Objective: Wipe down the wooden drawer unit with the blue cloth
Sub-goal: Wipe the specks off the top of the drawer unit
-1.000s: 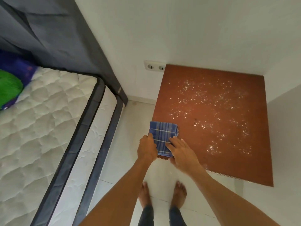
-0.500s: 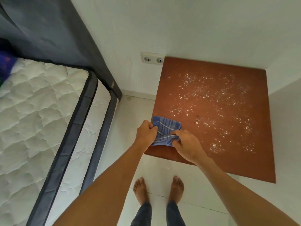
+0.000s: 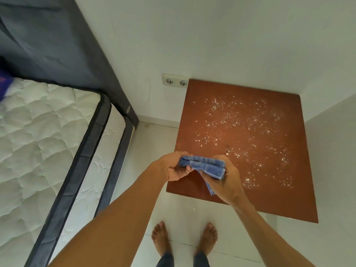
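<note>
- We stand beside a mattress (image 3: 42,143), white and quilted with a dark grey edge band, which fills the left of the view; a dark grey panel (image 3: 57,45) rises behind it against the white wall (image 3: 212,35).
- To our right sits the wooden drawer unit (image 3: 269,180), seen from above as a reddish-brown top pushed into the corner of the room. White specks (image 3: 240,122) are scattered over most of its middle and far part, while the near left strip looks bare of them.
- The floor (image 3: 154,151) between bed and unit is pale tile, and our two bare feet (image 3: 185,239) stand on it below the unit's near edge.
- A double wall socket (image 3: 175,81) is fixed just beside the unit's far left corner.
- Our left hand (image 3: 175,167) is curled closed on the left end of the blue cloth (image 3: 206,164), palm turned up.
- Our right hand (image 3: 227,180) is clenched on the cloth's right end, with a loose tail hanging down past the palm.
- The blue cloth itself is bunched and folded between both hands, over the unit's near left corner; we cannot tell whether it touches the wood.
</note>
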